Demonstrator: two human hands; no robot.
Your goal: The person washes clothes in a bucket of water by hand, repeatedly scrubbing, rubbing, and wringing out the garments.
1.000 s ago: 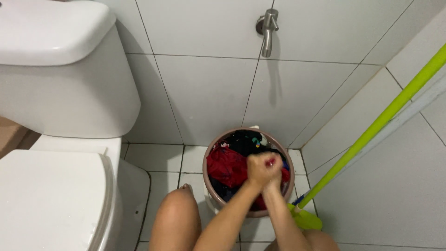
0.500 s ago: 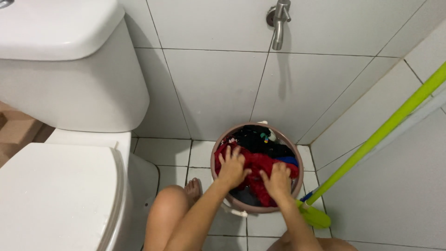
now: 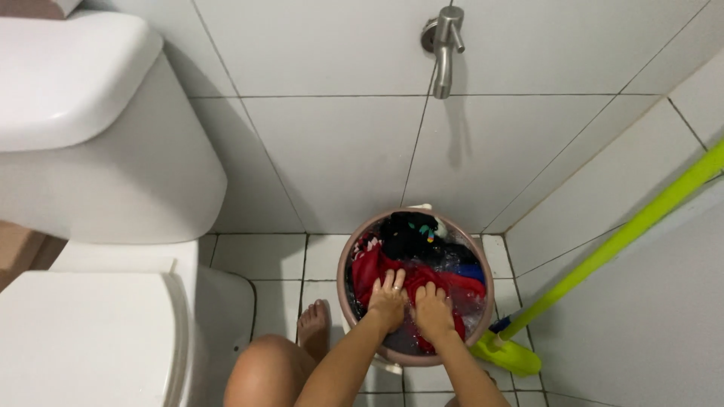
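Observation:
A round brown basin sits on the white tiled floor under a wall tap. It holds wet clothes: a red garment, black cloth and a bit of blue. My left hand and my right hand lie side by side, palms down, fingers spread, pressing on the red garment near the basin's front. Water glistens around the cloth.
A white toilet with its tank fills the left side. A lime-green mop handle leans against the right wall, its head beside the basin. My bare knee and foot are left of the basin.
A second ago my hands were clenched together rubbing cloth above the basin. They then spread apart on the red garment and now press down close together.

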